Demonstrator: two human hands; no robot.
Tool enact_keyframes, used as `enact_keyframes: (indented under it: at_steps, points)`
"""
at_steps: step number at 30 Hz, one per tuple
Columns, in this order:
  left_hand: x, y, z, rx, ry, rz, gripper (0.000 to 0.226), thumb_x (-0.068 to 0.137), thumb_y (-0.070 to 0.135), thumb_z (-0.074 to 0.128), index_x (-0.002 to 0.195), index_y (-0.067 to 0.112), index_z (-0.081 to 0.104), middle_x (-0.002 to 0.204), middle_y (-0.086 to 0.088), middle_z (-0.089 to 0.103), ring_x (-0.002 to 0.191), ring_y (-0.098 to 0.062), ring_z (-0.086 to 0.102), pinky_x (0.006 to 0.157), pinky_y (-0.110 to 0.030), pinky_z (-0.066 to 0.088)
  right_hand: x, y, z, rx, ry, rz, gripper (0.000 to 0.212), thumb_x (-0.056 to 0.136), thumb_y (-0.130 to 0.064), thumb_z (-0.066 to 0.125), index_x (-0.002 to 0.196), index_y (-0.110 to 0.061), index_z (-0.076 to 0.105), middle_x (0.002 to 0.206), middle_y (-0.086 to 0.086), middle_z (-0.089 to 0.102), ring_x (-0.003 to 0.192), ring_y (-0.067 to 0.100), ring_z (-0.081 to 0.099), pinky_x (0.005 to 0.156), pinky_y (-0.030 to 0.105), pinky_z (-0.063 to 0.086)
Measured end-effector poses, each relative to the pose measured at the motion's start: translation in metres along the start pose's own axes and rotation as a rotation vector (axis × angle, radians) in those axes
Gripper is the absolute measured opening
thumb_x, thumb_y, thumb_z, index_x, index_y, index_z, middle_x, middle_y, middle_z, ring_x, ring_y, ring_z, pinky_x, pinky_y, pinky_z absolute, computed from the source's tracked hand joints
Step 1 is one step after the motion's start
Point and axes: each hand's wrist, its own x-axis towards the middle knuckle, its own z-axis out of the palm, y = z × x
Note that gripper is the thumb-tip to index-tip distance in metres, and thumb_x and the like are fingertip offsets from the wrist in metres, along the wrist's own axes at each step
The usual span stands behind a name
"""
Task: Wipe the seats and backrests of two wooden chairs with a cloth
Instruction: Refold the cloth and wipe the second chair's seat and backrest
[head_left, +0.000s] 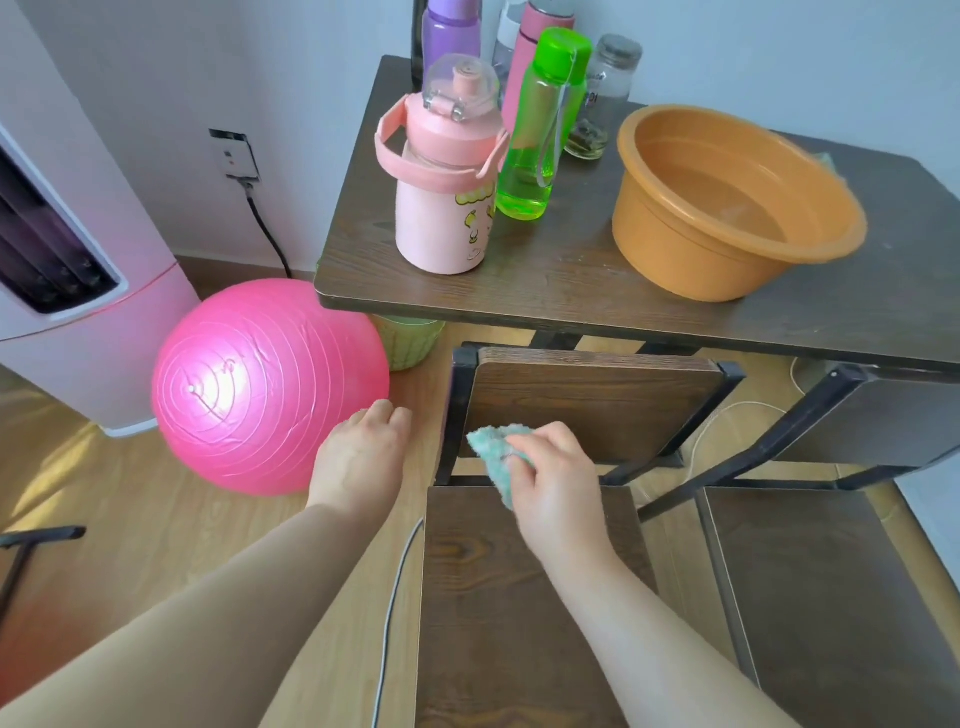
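A: From the head view, which step is the person on?

B: The right hand has its grip closed on a bunched teal cloth and presses it to the lower left part of the near chair's backrest, just above the back edge of that chair's seat. It looks like the backrest wipe.

A: And the left hand?

B: Its grip is loosely curled and holds nothing; it hovers beside the chair's left frame, near a pink ball.

A: What does the next move call for?

B: Probably sweeping the cloth rightward across the backrest. The second chair stands at the right, under the counter, near an orange basin.
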Motion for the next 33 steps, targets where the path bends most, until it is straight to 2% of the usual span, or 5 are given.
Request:
enact_keyframes:
  at_steps: [4,8,12,21,33]
  points:
    - [0.003,0.003,0.001,0.068,-0.026,-0.007,0.021,0.080,-0.006,0.062,0.082,0.013,0.052,0.074,0.000,0.045,0.055,-0.022,0.043,0.046,-0.032,0.032,0.013,0.019,-0.035,-0.024,0.127,0.085,0.023,0.093,-0.014,0.061,0.114,-0.010,0.069,0.110,0.000,0.057,0.093,0.006,0.053,0.071,0.001,0.033]
    - [0.004,0.019,0.002,0.084,0.046,0.040,0.034,0.091,0.038,0.063,0.071,0.017,0.046,0.060,0.004,0.044,0.047,-0.025,0.050,0.043,-0.026,0.029,0.038,0.043,-0.075,-0.074,0.240,0.110,0.025,0.092,-0.012,0.060,0.116,-0.008,0.069,0.110,0.005,0.059,0.094,0.015,0.056,0.079,0.022,0.043]
    - [0.002,0.038,-0.007,0.085,0.176,0.093,0.036,0.085,0.033,0.073,0.063,0.014,0.053,0.052,0.002,0.046,0.041,-0.025,0.049,0.039,-0.022,0.029,0.066,0.086,-0.113,-0.088,0.310,0.318,0.025,0.096,-0.021,0.057,0.119,-0.017,0.066,0.113,0.002,0.059,0.096,0.016,0.059,0.068,0.024,0.051]
    - [0.015,0.095,-0.010,0.091,0.378,0.226,0.049,0.090,0.040,0.059,0.130,0.012,0.057,0.140,-0.014,0.051,0.131,-0.035,0.044,0.104,-0.054,0.037,0.110,0.146,-0.128,-0.138,0.306,0.510,0.023,0.097,-0.022,0.056,0.115,-0.014,0.068,0.110,0.009,0.063,0.091,0.024,0.065,0.070,0.032,0.056]
    - [0.030,0.116,0.001,0.139,0.215,0.108,0.065,0.095,0.048,0.046,0.149,0.012,0.036,0.157,-0.014,0.030,0.147,-0.033,0.020,0.116,-0.058,0.019,0.112,0.133,-0.121,-0.235,0.131,0.350,0.029,0.095,-0.022,0.059,0.121,-0.010,0.066,0.114,0.008,0.054,0.087,0.018,0.058,0.077,0.033,0.057]
